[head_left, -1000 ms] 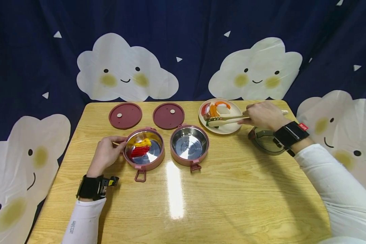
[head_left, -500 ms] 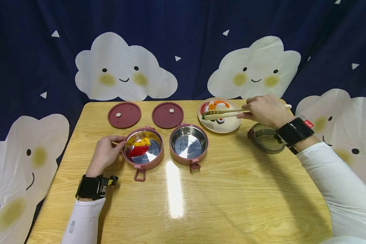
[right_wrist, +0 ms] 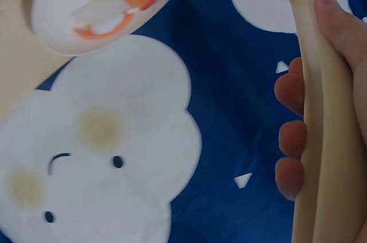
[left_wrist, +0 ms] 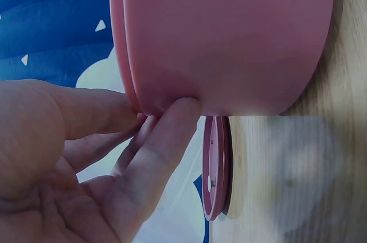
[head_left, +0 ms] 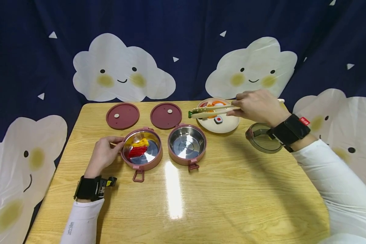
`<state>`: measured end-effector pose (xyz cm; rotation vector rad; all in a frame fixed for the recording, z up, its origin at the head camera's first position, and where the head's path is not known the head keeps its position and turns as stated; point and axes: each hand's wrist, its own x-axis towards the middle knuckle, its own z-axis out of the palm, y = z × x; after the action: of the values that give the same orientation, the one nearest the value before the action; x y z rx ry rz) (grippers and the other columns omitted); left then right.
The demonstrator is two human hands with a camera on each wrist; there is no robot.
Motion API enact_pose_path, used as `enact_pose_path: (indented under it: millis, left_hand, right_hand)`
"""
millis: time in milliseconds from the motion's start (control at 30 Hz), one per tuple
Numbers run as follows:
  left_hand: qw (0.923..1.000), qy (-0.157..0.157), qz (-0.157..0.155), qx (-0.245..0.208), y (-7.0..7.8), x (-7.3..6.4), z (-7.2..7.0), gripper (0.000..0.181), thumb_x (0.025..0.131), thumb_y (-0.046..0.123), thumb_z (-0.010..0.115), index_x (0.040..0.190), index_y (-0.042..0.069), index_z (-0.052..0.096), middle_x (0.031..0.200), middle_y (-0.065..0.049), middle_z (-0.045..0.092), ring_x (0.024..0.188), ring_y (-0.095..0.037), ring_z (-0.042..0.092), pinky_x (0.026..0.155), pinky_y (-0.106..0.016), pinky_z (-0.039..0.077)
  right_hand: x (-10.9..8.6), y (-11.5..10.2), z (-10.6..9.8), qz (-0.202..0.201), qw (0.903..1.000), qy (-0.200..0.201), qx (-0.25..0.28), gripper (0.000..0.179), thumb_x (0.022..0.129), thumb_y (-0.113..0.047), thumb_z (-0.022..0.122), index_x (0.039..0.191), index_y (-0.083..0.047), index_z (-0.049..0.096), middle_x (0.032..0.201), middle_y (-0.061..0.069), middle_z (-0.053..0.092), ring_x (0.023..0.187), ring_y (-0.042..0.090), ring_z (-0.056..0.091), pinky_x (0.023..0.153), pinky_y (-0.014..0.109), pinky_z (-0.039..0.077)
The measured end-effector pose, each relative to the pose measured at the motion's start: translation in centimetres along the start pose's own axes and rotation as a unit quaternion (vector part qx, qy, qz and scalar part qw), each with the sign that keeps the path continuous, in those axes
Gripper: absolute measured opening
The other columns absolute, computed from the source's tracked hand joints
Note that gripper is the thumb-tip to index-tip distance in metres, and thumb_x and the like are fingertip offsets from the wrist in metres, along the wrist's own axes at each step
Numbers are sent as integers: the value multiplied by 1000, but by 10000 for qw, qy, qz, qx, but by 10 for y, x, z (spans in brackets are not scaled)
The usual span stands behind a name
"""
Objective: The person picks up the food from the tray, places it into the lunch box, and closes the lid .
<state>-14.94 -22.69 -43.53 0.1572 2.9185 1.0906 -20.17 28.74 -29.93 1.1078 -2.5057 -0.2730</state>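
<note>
My left hand (head_left: 103, 154) pinches the left edge of a pink steel-lined lunch bowl (head_left: 152, 165), holding red (head_left: 137, 151) and yellow (head_left: 140, 143) pieces. In the left wrist view its fingers (left_wrist: 172, 134) meet the bowl's outer wall (left_wrist: 229, 42) just under the rim. My right hand (head_left: 259, 106) grips beige tongs (head_left: 228, 107), raised over the left side of a cream plate (head_left: 224, 128). A small green item (head_left: 190, 114) shows at the tongs' tips; its kind is hard to tell. The right wrist view shows fingers curled round the tongs (right_wrist: 321, 111).
A second pink bowl (head_left: 187, 161) with a bare steel inside stands right of the first. Two dark red lids (head_left: 126, 118) lie behind the bowls. Toy sushi (head_left: 218, 119) and orange pieces sit on the plate. A round glass lid (head_left: 265, 140) lies at the right.
My right hand has lifted the tongs and carried them left, with the green item at their tips, from over the plate's food to its left edge. The left hand keeps its hold.
</note>
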Motion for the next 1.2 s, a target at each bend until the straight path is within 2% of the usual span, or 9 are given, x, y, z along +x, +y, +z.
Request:
enact_pose_path:
  millis: [167,333,533,833,1033,1200]
  left_hand:
    - [10000,7,12,28,0,1,0,28,104,14,65,125,-2,74,116,-25,75,83,-26,58,61,-22,42]
    - [10000,-53,-10,-24,0,0,0,28,104,13,65,125,-3,74,116,-26,74,79,-24,57,58,-22,42]
    - [9999,-106,-6,-104,0,0,0,29,105,14,64,126,-4,73,116,-27,72,75,-22,57,55,-22,42]
    - [9999,-110,32,-95,0,0,1,29,105,13,64,125,-5,73,116,-28,73,78,-23,61,56,-22,44]
    - [9999,-114,2,-83,0,0,1,29,105,14,64,126,-4,73,116,-28,73,79,-23,61,56,-21,45]
    - [9999,-96,-10,-76,1,-1,1,29,106,14,63,126,-4,73,116,-28,73,80,-24,62,57,-21,45]
  right_hand:
    - [15,-14,-10,-238,9993,190,-214,37,90,-47,79,80,-13,68,67,2,58,58,21,59,43,34,36]
    - [32,-29,-18,-422,9985,267,-231,41,90,-47,79,77,-12,62,66,1,54,58,20,56,43,35,36]
    - [53,-46,-23,-716,9961,467,-204,43,92,-54,75,75,-14,67,70,0,64,63,20,62,45,35,41]
    - [83,-75,-22,-1063,9943,15,-90,38,99,-50,69,86,-14,75,79,0,71,70,20,65,54,34,53]
    - [98,-94,-10,-1359,9905,-183,-69,41,102,-51,63,91,-15,78,85,-1,74,77,20,68,61,35,56]
    - [106,-108,1,-1651,9857,-229,-252,39,101,-51,63,95,-16,79,92,-1,76,83,20,69,67,35,58]
